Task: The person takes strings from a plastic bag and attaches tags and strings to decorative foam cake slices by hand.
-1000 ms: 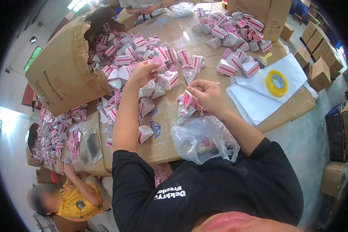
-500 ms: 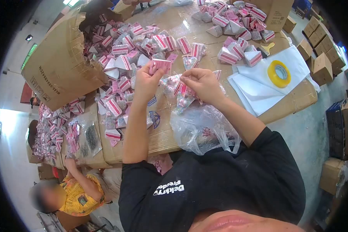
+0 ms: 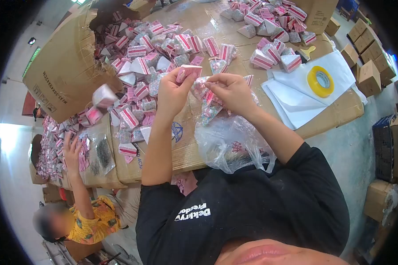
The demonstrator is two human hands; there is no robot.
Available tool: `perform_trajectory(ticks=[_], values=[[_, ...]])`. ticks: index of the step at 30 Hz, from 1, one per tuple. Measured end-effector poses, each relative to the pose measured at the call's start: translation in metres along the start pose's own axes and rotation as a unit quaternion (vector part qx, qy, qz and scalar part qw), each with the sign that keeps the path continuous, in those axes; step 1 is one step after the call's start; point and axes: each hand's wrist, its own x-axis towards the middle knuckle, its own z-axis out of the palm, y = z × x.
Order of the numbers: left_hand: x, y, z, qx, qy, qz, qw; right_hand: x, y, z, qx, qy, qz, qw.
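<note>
My left hand [image 3: 171, 95] is closed on a folded pink card [image 3: 190, 72], held up over the table. Close beside it, the thumb and fingertips of my right hand [image 3: 232, 92] are pinched together; whatever is between them is too small to make out. Below my right hand lie glittery multicoloured packets [image 3: 210, 112] with pink strips, partly hidden by the fingers. A clear plastic bag [image 3: 230, 148] spreads between them and my shirt. Just beyond my hands, wedge-shaped packets [image 3: 218, 66] striped pink and white rest on the cardboard.
A big pile of wedge packets [image 3: 139, 64] spills from a tipped carton [image 3: 62, 66]. More packets [image 3: 274, 22] sit at the far right. Yellow tape [image 3: 320, 82] lies on white sheets [image 3: 281, 104]. At left, a co-worker's hand [image 3: 72, 150] reaches over the table.
The co-worker's arm has stretched forward, and blurred wedge packets now show above that hand near the carton. My left hand has shifted slightly right with the pink card.
</note>
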Motion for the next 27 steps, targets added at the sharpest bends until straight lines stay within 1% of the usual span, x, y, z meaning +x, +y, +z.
perform_trajectory(ticks=[3, 5, 9, 12, 14, 15, 17, 18, 20, 21, 22, 24, 25, 26, 27], values=[[0.001, -0.003, -0.001, 0.021, -0.003, -0.012, 1.000, -0.002, -0.003, -0.003, -0.002, 0.003, -0.013, 1.000], [0.002, -0.003, 0.001, -0.004, 0.005, 0.008, 1.000, -0.002, -0.006, -0.005, -0.003, -0.012, 0.023, 1.000], [0.007, -0.007, -0.001, -0.025, -0.006, 0.008, 1.000, -0.002, -0.003, -0.006, 0.013, -0.017, 0.016, 1.000], [0.008, -0.001, -0.001, -0.035, -0.014, -0.003, 0.999, 0.001, 0.001, -0.010, 0.020, -0.020, 0.038, 0.999], [0.010, -0.001, -0.002, -0.017, -0.015, -0.012, 1.000, 0.005, 0.000, -0.013, 0.022, -0.030, 0.002, 0.999], [0.013, -0.003, -0.001, 0.001, -0.006, 0.019, 1.000, 0.005, -0.007, -0.017, 0.000, -0.028, 0.006, 1.000], [0.018, -0.005, -0.006, 0.042, -0.003, -0.006, 0.999, 0.017, 0.005, -0.022, 0.030, -0.048, -0.033, 0.998], [0.019, 0.005, -0.007, 0.081, -0.003, -0.025, 0.996, 0.020, 0.000, -0.027, 0.017, -0.057, -0.037, 0.998], [0.025, -0.004, -0.012, 0.083, 0.013, -0.015, 0.996, 0.027, -0.005, -0.033, -0.010, -0.074, -0.015, 0.997], [0.025, 0.003, -0.014, 0.115, 0.010, -0.033, 0.993, 0.030, -0.012, -0.037, -0.020, -0.105, 0.012, 0.994], [0.026, 0.000, -0.015, 0.112, 0.011, -0.032, 0.993, 0.032, -0.018, -0.038, -0.023, -0.105, 0.011, 0.994], [0.027, -0.007, -0.017, 0.089, 0.039, 0.005, 0.995, 0.032, -0.025, -0.038, -0.006, -0.104, -0.015, 0.994], [0.027, -0.008, -0.016, 0.057, 0.038, 0.020, 0.997, 0.036, -0.024, -0.041, -0.045, -0.101, -0.017, 0.994], [0.025, -0.009, -0.017, 0.055, 0.037, 0.020, 0.998, 0.036, -0.028, -0.043, -0.047, -0.100, -0.016, 0.994], [0.022, -0.007, -0.018, 0.071, 0.035, -0.002, 0.997, 0.037, -0.039, -0.044, -0.071, -0.100, -0.024, 0.992]])
